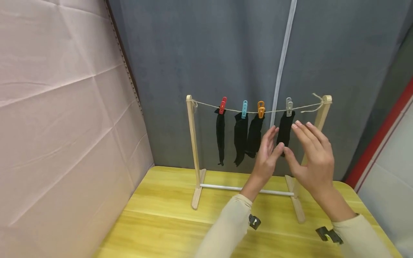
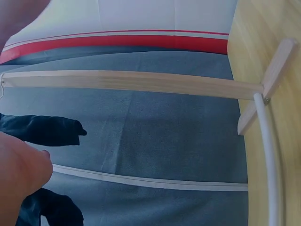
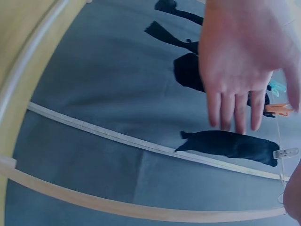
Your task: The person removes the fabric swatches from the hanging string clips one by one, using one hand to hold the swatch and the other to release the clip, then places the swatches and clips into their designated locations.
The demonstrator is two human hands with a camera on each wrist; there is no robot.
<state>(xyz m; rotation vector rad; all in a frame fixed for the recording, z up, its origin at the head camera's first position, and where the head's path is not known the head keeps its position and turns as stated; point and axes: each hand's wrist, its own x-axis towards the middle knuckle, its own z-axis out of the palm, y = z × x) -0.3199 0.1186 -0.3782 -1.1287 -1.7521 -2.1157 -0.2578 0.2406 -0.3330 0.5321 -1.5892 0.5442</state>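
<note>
A string [image 1: 209, 105] runs between two wooden posts, and several narrow black cloths hang from it. Red [image 1: 223, 105], blue [image 1: 244, 109], orange [image 1: 261, 109] and grey [image 1: 289, 107] clothespins hold them. My left hand [image 1: 265, 154] is raised left of the rightmost black cloth [image 1: 285, 129], its fingers extended. On the other side of that cloth is my right hand [image 1: 314, 157], fingers fairly straight and pointing up. Neither hand holds anything. In the right wrist view, the fingers of the left hand [image 3: 244, 61] come close to the cloth; contact cannot be told.
The wooden stand has a left post [image 1: 193, 143], a right post [image 1: 322, 114] and a white lower bar [image 1: 222, 187]. It stands on a yellow wood-grain table [image 1: 161, 215]. Behind hangs a grey curtain [image 1: 193, 53]; a pale cloth wall [image 1: 64, 125] borders the left.
</note>
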